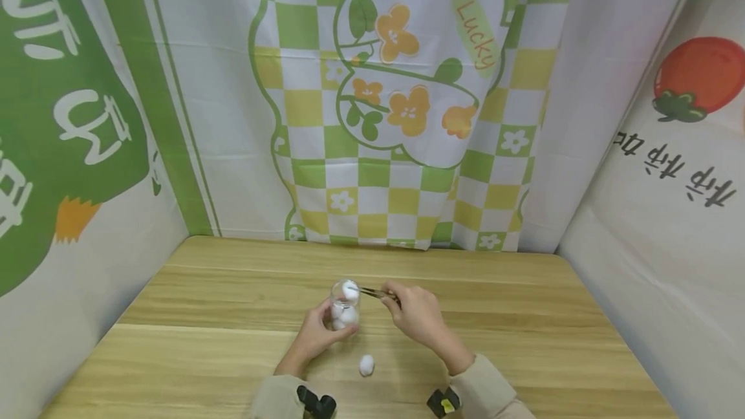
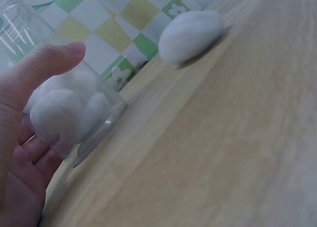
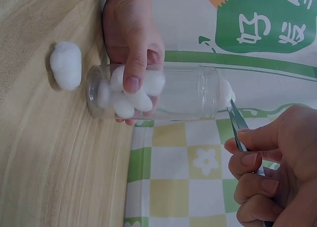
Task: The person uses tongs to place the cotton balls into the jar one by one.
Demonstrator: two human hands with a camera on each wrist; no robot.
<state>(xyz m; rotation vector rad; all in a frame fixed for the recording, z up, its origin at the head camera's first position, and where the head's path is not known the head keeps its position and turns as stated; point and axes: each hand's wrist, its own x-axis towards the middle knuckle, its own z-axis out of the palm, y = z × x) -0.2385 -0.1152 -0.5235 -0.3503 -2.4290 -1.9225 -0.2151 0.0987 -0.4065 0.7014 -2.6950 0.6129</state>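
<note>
A clear jar (image 3: 181,91) stands on the table with several white cotton balls (image 3: 136,91) in its lower part. My left hand (image 1: 317,335) grips the jar low down, thumb on one side and fingers round the other. In my right hand (image 1: 416,312) is a pair of metal tweezers (image 3: 238,123), pinched between thumb and fingers. Their tips hold one cotton ball (image 1: 350,290) at the jar's open mouth. Another cotton ball (image 1: 367,365) lies loose on the table, nearer to me than the jar and apart from both hands.
The wooden table (image 1: 233,290) reaches back to a checked green and yellow curtain (image 1: 378,199). Printed cloth walls (image 1: 652,231) close in the left and right sides. Black wrist camera mounts (image 1: 317,403) sit at both sleeves.
</note>
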